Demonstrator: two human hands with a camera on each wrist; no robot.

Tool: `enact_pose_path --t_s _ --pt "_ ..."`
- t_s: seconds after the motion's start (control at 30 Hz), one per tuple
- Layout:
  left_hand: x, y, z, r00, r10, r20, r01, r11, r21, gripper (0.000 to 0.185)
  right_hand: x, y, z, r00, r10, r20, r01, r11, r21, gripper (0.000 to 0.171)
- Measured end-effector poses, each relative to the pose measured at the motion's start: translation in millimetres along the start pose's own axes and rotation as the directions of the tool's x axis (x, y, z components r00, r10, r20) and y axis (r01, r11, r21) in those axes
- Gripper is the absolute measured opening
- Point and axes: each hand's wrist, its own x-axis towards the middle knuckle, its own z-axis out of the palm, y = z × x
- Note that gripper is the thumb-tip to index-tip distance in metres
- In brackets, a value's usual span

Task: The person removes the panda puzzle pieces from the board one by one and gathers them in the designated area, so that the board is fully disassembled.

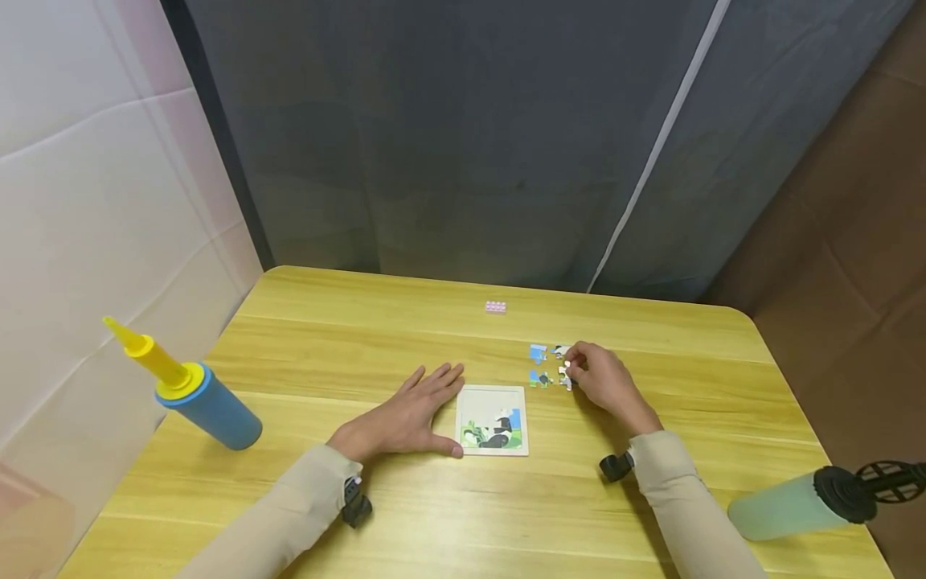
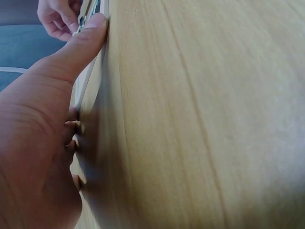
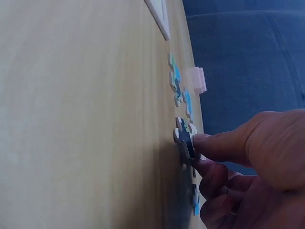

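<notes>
A small white puzzle tray [image 1: 493, 396] with a partly built panda picture lies on the wooden table [image 1: 325, 338]. My left hand [image 1: 408, 414] lies flat beside the tray's left edge, its thumb [image 2: 76, 47] against the tray's near corner. Several loose puzzle pieces [image 1: 538, 354] lie behind and to the right of the tray. My right hand [image 1: 604, 382] pinches one black-and-white piece [image 3: 185, 143] between thumb and fingers, right at the table surface. More loose pieces [image 3: 175, 78] show beyond it in the right wrist view.
A small pink block [image 1: 495, 306] sits farther back on the table. A blue hand pump with a yellow nozzle [image 1: 195, 394] lies at the left edge. A pale green pump with a black handle [image 1: 803, 503] lies at the right front corner. A dark curtain hangs behind.
</notes>
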Motion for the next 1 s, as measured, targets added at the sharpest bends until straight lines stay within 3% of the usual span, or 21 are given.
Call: enact_pose_path --t_s 0.3,0.5,1.0 --pt "0.3 1.9 -1.2 1.000 0.001 0.000 -0.001 1.000 -0.009 0.116 -2 2 3 1.000 -0.005 -0.030 0.005 1.000 -0.015 0.015" --pt "-0.2 1.9 -1.8 1.000 0.002 0.003 -0.002 1.000 -0.002 0.116 -9 -13 -3 0.997 -0.053 -0.057 0.053 0.999 -0.012 0.019" --pt "1.5 2.8 -1.6 1.000 0.006 0.003 -0.006 1.000 0.001 0.116 -32 -58 1 0.986 -0.166 0.032 0.167 0.986 -0.028 0.020"
